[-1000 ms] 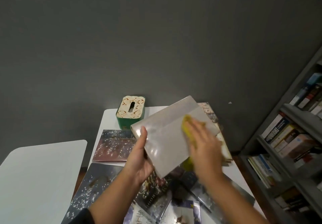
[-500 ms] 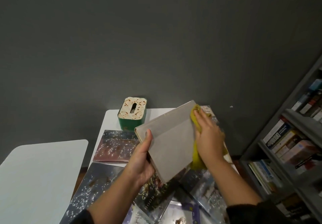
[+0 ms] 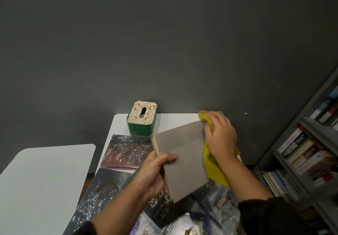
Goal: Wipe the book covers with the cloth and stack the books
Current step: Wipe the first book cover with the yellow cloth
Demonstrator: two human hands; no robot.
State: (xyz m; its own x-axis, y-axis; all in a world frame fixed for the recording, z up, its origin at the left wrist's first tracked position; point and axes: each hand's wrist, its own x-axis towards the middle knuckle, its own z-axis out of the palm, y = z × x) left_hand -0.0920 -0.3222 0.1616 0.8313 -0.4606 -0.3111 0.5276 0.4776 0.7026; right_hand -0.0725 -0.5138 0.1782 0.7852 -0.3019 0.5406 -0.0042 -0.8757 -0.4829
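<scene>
left hand: grips grey book at its near-left edge
right hand: clutches yellow cloth at book's far-right edge
long axis: runs near-to-far

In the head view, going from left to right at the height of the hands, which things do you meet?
Left table → starry book → left hand → grey book → yellow cloth → right hand → bookshelf.

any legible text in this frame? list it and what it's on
None reads in full.
Dark book under the left hand: gold lettering, blurred.
Shelf book spine: white print, too small.
Grey book, yellow cloth, tissue box: no text.
</scene>
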